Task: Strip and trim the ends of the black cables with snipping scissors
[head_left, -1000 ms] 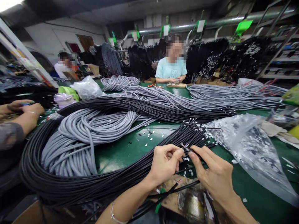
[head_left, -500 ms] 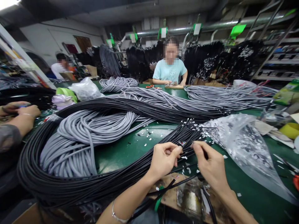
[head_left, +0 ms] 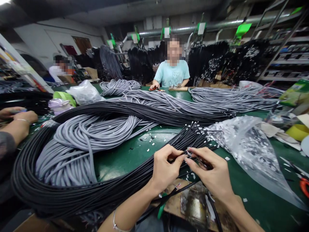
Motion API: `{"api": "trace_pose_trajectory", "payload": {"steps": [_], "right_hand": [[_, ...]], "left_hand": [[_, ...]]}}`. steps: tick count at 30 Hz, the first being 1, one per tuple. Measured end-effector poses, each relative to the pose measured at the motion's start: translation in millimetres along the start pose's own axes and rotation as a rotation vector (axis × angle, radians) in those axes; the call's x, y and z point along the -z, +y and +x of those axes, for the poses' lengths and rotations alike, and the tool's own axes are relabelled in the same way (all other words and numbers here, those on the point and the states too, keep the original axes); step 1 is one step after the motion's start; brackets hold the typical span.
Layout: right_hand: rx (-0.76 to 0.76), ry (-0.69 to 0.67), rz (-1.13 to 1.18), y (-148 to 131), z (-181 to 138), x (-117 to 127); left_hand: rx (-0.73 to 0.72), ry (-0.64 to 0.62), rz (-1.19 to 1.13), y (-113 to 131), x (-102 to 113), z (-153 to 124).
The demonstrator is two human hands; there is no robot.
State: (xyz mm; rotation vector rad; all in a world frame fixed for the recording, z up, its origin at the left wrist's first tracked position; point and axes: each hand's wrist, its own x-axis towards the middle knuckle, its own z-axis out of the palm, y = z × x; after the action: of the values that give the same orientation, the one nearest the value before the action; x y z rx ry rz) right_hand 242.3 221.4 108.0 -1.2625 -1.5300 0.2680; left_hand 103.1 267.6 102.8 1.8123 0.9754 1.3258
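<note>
My left hand (head_left: 166, 166) pinches a black cable (head_left: 185, 152) close to its stripped end, thumb against the bent forefinger. My right hand (head_left: 213, 169) meets it from the other side, thumb and forefinger closing on the short wires at the tip; the fingers partly hide these wires. Beneath and behind both hands runs a thick bundle of black cables (head_left: 96, 193), its cut ends (head_left: 195, 129) fanned out just beyond my fingers. Below my hands sits a worn wooden board (head_left: 173, 206) with a metal block (head_left: 196, 204) on it.
Grey cable coils (head_left: 94, 132) lie inside the black loop. At right are a plastic bag (head_left: 253, 145) of small scraps and red-handled scissors (head_left: 304, 187). Across the green table (head_left: 116, 164) sits a co-worker (head_left: 172, 74); another person's hands (head_left: 21, 119) are at left.
My right hand has moved left from beside the cable end onto its wires, which showed uncovered before. The co-worker opposite has reached a hand to the orange-handled scissors.
</note>
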Motion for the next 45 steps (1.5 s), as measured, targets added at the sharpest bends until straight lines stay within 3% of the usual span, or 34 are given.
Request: {"api": "trace_pose_trajectory", "payload": {"steps": [5, 8, 11, 13, 15, 18, 21, 25, 29, 31, 33, 36, 38, 42, 45], "right_hand": [[0.11, 0.062, -0.016, 5, -3, -4], [0.178, 0.064, -0.101, 4, -3, -3], [0.209, 0.065, -0.171, 1, -1, 0], [0.121, 0.041, -0.12, 1, 1, 2], [-0.083, 0.001, 0.034, 4, 3, 3], [-0.339, 0.005, 0.245, 13, 6, 5], [-0.383, 0.06, 0.275, 18, 7, 5], [-0.256, 0.007, 0.229, 8, 3, 1], [-0.054, 0.137, 0.129, -4, 2, -2], [-0.052, 0.145, 0.128, -5, 2, -2], [-0.161, 0.059, 0.255, -3, 3, -2], [-0.413, -0.18, 0.614, -2, 5, -2], [-0.499, -0.242, 0.737, -3, 6, -2], [-0.496, -0.022, 0.665, -4, 11, 2], [-0.429, 0.03, 0.592, -6, 11, 1]], "left_hand": [[-0.051, -0.007, 0.038, 2, -1, 1], [0.108, -0.076, -0.053, 3, -1, 3], [0.321, -0.241, -0.202, 2, 0, 7], [0.392, -0.343, -0.276, 1, 3, 9], [0.416, -0.386, -0.348, 1, 6, 12], [0.397, -0.312, -0.465, 1, 10, 15], [0.381, -0.264, -0.489, 3, 12, 18], [0.408, -0.301, -0.487, 5, 9, 17], [0.437, -0.344, -0.524, 4, 6, 15], [0.452, -0.383, -0.541, 2, 6, 15], [0.451, -0.422, -0.572, 2, 7, 14], [0.417, -0.434, -0.622, 2, 8, 13], [0.389, -0.414, -0.634, 1, 8, 13], [0.378, -0.386, -0.648, 0, 8, 18], [0.397, -0.337, -0.639, 13, 10, 20]]}}
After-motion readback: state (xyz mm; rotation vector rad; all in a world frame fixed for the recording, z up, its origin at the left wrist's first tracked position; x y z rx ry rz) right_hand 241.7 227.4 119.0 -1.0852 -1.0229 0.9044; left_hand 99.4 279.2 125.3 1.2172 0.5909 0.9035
